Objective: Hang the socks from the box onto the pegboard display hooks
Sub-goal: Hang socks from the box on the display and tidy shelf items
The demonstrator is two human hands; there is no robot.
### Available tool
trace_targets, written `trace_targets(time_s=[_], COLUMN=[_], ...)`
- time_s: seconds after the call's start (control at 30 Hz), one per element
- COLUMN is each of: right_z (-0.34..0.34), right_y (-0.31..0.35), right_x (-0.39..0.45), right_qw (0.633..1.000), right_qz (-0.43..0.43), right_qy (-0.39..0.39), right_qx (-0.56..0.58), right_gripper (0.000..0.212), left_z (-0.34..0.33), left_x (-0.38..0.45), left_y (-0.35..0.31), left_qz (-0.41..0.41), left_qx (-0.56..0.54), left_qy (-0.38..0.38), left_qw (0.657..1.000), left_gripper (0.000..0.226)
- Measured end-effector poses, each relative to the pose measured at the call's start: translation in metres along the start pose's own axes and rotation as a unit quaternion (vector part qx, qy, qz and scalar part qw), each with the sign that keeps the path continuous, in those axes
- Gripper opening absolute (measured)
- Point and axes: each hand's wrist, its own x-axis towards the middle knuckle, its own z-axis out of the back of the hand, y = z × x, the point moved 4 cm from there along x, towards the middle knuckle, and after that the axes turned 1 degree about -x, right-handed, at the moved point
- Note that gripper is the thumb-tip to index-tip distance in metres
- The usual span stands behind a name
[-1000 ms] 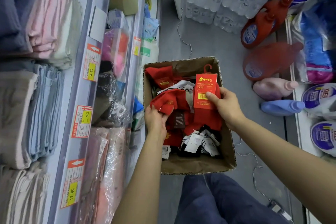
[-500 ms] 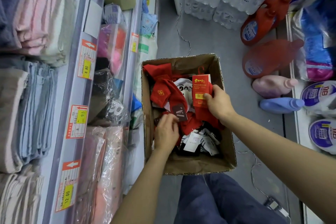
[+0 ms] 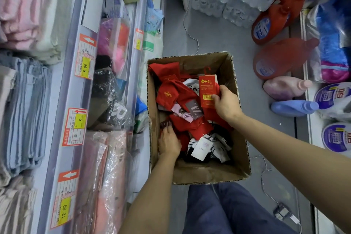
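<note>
Early stage: right hand (image 3: 227, 103) grips a carded red sock pair (image 3: 208, 89) above the box (image 3: 210, 175) on the floor; left hand (image 3: 168, 143), fingers hidden, rummages among socks; pegboard unseen, nothing hung.

My arms are bare from the bottom edge of the view up to the wrists; no sleeve shows on either one. My left hand (image 3: 169, 143) wears nothing that I can see: no glove, no watch or band at the wrist. My right hand (image 3: 227, 103) is equally bare, with no ring visible on the fingers (image 3: 215, 98) that show and nothing round the wrist. Below my forearms my legs are in dark blue trousers (image 3: 233, 213), a plain denim-like cloth with soft creases and a fold line running between the two legs.
</note>
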Motion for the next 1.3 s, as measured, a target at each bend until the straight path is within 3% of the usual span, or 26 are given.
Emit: trace_targets(time_s=[0.07,0.1,0.17,0.23,0.33,0.47,0.57,0.67,0.8,1.0,1.13,1.2,1.23,1.3], right_z=[0.002,0.003,0.004,0.004,0.001,0.000,0.000,-0.002,-0.014,-0.032,-0.033,-0.020,-0.012,-0.009], right_y=[0.000,0.000,-0.001,-0.002,-0.004,-0.004,-0.004,-0.002,-0.010,-0.028,-0.013,-0.007,-0.006,-0.014], right_x=[0.000,-0.001,-0.002,-0.002,-0.002,-0.001,0.001,0.001,0.008,0.015,-0.004,-0.023,-0.035,-0.053], right_qw=[1.000,1.000,0.999,0.999,0.999,0.999,0.999,0.999,0.998,0.998,0.993,0.992,0.990,0.943], right_qz=[0.010,0.016,0.026,0.032,0.029,0.022,0.015,0.004,-0.029,-0.059,0.094,0.118,0.082,-0.036], right_qy=[-0.002,-0.002,-0.002,-0.006,-0.016,-0.030,-0.036,-0.041,-0.021,0.006,-0.047,-0.041,-0.009,0.090], right_qx=[0.017,0.021,0.025,0.024,0.020,0.026,0.030,0.031,0.044,0.000,-0.058,0.026,0.114,0.317], right_gripper=[0.025,0.025,0.025,0.025,0.026,0.024,0.023,0.022,0.025,0.040,0.051,0.043,0.041,0.041], left_z=[-0.008,-0.008,0.001,0.016,0.035,0.067,0.083,0.086,0.085,0.082,0.083,0.082,0.081,0.076], left_x=[0.007,0.008,0.009,0.009,0.008,-0.005,-0.027,-0.042,-0.057,-0.055,-0.058,-0.063,-0.066,-0.070], left_y=[0.001,-0.003,-0.014,-0.029,-0.046,-0.050,-0.050,-0.047,-0.053,-0.054,-0.065,-0.075,-0.082,-0.093], left_qz=[-0.018,-0.019,-0.015,-0.046,-0.102,-0.036,-0.002,0.055,0.082,0.064,0.067,0.074,0.071,0.060], left_qx=[-0.037,-0.054,-0.100,-0.114,-0.114,-0.138,-0.245,-0.438,-0.642,-0.704,-0.778,-0.814,-0.828,-0.849], left_qy=[0.073,0.074,-0.004,-0.100,-0.137,-0.165,-0.183,-0.122,0.019,0.081,0.094,0.093,0.096,0.099], left_qw=[0.996,0.996,0.995,0.987,0.979,0.976,0.952,0.889,0.762,0.702,0.617,0.569,0.547,0.516], left_gripper=[0.091,0.099,0.103,0.091,0.065,0.042,0.027,0.023,0.016,0.018,0.027,0.032,0.032,0.033])
